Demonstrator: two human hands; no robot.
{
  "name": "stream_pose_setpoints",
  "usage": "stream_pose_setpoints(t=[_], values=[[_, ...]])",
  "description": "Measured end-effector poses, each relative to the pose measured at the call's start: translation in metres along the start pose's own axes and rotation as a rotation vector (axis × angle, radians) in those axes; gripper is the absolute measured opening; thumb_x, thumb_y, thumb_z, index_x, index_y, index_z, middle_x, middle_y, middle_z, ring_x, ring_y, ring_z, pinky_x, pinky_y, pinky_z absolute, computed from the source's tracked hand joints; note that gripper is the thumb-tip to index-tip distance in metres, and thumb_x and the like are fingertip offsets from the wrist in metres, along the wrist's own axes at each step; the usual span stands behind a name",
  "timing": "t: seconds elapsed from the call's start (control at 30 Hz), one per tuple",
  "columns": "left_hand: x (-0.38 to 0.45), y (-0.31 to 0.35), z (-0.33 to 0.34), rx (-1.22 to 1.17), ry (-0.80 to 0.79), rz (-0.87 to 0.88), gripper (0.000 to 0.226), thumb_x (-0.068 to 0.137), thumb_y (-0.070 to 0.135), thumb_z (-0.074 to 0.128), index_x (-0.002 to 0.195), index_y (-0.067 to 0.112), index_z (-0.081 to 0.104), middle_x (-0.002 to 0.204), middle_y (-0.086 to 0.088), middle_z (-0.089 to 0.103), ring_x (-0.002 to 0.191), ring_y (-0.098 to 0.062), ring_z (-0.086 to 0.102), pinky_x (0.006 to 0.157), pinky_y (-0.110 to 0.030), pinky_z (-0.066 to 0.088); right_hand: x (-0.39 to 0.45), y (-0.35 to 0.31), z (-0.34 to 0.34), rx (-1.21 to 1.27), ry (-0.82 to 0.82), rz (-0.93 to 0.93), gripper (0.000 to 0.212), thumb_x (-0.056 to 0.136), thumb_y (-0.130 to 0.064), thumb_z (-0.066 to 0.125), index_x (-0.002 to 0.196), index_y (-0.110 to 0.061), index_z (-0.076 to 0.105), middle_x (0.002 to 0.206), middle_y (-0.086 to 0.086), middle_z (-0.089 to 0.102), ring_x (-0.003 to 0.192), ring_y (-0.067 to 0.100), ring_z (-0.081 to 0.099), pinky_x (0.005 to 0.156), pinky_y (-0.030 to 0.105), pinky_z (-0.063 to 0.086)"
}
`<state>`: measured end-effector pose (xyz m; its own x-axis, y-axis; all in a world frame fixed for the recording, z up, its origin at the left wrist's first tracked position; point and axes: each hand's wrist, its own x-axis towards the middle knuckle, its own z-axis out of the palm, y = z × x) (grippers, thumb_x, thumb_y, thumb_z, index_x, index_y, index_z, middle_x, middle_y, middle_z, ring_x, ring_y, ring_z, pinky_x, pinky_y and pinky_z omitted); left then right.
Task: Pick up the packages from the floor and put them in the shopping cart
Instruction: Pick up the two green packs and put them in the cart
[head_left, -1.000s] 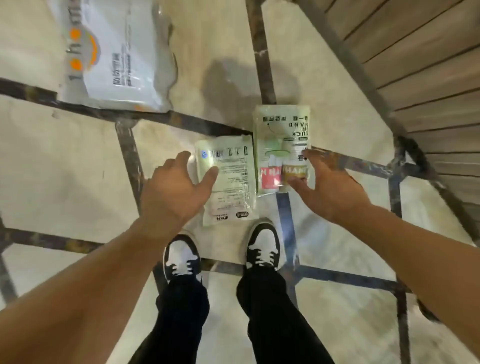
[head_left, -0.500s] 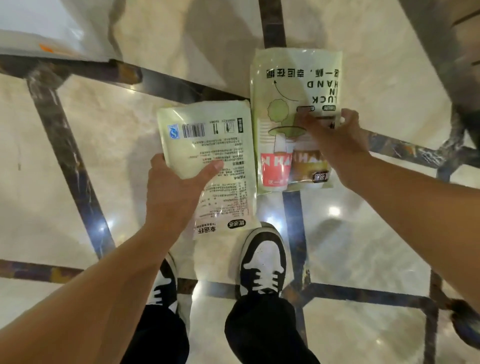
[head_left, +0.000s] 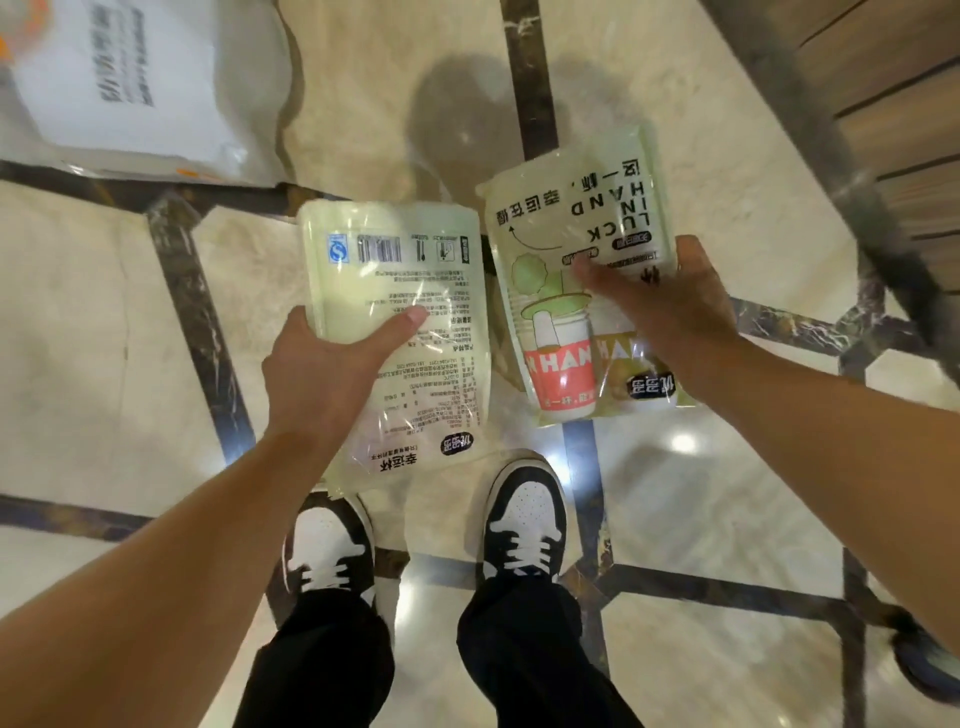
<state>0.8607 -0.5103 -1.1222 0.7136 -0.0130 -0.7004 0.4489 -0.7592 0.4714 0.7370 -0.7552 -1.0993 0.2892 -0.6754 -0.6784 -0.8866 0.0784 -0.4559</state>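
Over a glossy cream marble floor (head_left: 727, 545) with dark inlay, a barcode-backed pouch (head_left: 395, 291) is gripped by the left hand (head_left: 322, 374) and a "LUCK IN HAND" pouch (head_left: 571, 218), at 3 o'clock of it, by the right hand (head_left: 670, 312).

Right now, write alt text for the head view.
Each hand holds a pale green package above a marble floor: the left hand the barcode package, the right hand the cup-print package. A white bag lies top left, black-and-white sneakers below.
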Motion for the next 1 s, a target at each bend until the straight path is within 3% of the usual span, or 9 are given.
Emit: stream_pose_setpoints(t=[0.13, 0.23, 0.37, 0.5, 0.6, 0.7, 0.83, 0.9, 1.0], values=[[-0.023, 0.051, -0.039, -0.094, 0.050, 0.051, 0.058, 0.067, 0.064, 0.088, 0.112, 0.030, 0.075, 0.094, 0.016, 0.077, 0.073, 0.012, 0.071, 0.057, -0.004, 0.049, -0.032, -0.042, -0.035, 0.023, 0.024, -0.096, 0.069, 0.074, -0.059, 0.085, 0.126, -0.035, 0.046, 0.097, -0.020, 0.066, 0.089, 0.004, 0.064, 0.072, 0.016, 0.046], [-0.050, 0.109, -0.078, -0.086, 0.098, 0.096, 0.059, 0.065, 0.067, 0.088, 0.110, 0.031, 0.074, 0.092, 0.019, 0.072, 0.088, -0.005, 0.073, 0.080, -0.022, 0.056, -0.061, -0.093, -0.079, 0.081, 0.039, -0.197, 0.073, 0.077, -0.055, 0.084, 0.135, -0.053, 0.040, 0.091, -0.035, 0.065, 0.087, -0.018, 0.056, 0.073, 0.001, 0.039], [-0.096, 0.201, -0.139, -0.113, 0.137, 0.223, 0.062, 0.067, 0.065, 0.087, 0.116, 0.028, 0.075, 0.096, 0.015, 0.073, 0.096, -0.013, 0.071, 0.081, -0.024, 0.051, -0.110, -0.171, -0.152, 0.245, 0.061, -0.241, 0.046, 0.073, -0.054, 0.088, 0.104, -0.054, 0.053, 0.096, -0.026, 0.073, 0.098, -0.003, 0.068, 0.097, 0.032, 0.055], [-0.171, 0.299, -0.204, -0.139, 0.124, 0.364, 0.053, 0.068, 0.064, 0.085, 0.106, 0.030, 0.072, 0.094, 0.010, 0.073, 0.080, 0.004, 0.061, 0.064, -0.015, 0.041, -0.176, -0.243, -0.237, 0.341, 0.162, -0.417, 0.056, 0.081, -0.055, 0.082, 0.127, -0.038, 0.055, 0.104, -0.022, 0.073, 0.098, -0.004, 0.069, 0.081, 0.020, 0.054], [-0.239, 0.367, -0.258, -0.163, 0.116, 0.501, 0.052, 0.057, 0.069, 0.085, 0.089, 0.033, 0.068, 0.088, 0.018, 0.070, 0.083, 0.001, 0.064, 0.073, -0.025, 0.048, -0.235, -0.282, -0.303, 0.422, 0.253, -0.508, 0.066, 0.081, -0.059, 0.081, 0.138, -0.041, 0.052, 0.115, -0.023, 0.074, 0.107, -0.002, 0.070, 0.093, 0.029, 0.055], [-0.306, 0.427, -0.315, -0.163, 0.102, 0.635, 0.067, 0.051, 0.073, 0.089, 0.101, 0.031, 0.070, 0.095, 0.011, 0.074, 0.085, -0.003, 0.068, 0.072, -0.024, 0.049, -0.300, -0.317, -0.370, 0.498, 0.310, -0.570, 0.065, 0.080, -0.059, 0.080, 0.136, -0.036, 0.056, 0.116, -0.018, 0.075, 0.105, 0.002, 0.072, 0.093, 0.038, 0.059], [-0.399, 0.509, -0.379, -0.200, 0.056, 0.827, 0.066, 0.062, 0.064, 0.090, 0.112, 0.023, 0.076, 0.094, 0.012, 0.074, 0.078, 0.006, 0.067, 0.065, -0.017, 0.049, -0.401, -0.353, -0.454, 0.519, 0.429, -0.648, 0.053, 0.088, -0.046, 0.079, 0.133, -0.028, 0.057, 0.110, -0.019, 0.072, 0.091, -0.018, 0.065, 0.068, 0.001, 0.046], [-0.445, 0.545, -0.403, -0.234, 0.027, 0.896, 0.059, 0.064, 0.058, 0.089, 0.109, 0.024, 0.075, 0.088, 0.018, 0.070, 0.070, 0.013, 0.064, 0.061, -0.012, 0.049, -0.453, -0.367, -0.493, 0.520, 0.512, -0.681, 0.051, 0.088, -0.047, 0.078, 0.132, -0.029, 0.058, 0.114, -0.018, 0.071, 0.094, -0.018, 0.064, 0.065, -0.001, 0.044], [-0.514, 0.586, -0.428, -0.280, -0.051, 1.008, 0.072, 0.050, 0.070, 0.091, 0.105, 0.028, 0.077, 0.093, 0.017, 0.075, 0.086, -0.002, 0.072, 0.080, -0.029, 0.058, -0.530, -0.380, -0.547, 0.533, 0.647, -0.717, 0.044, 0.089, -0.050, 0.076, 0.126, -0.034, 0.058, 0.111, -0.019, 0.070, 0.090, -0.014, 0.065, 0.064, 0.001, 0.044]])
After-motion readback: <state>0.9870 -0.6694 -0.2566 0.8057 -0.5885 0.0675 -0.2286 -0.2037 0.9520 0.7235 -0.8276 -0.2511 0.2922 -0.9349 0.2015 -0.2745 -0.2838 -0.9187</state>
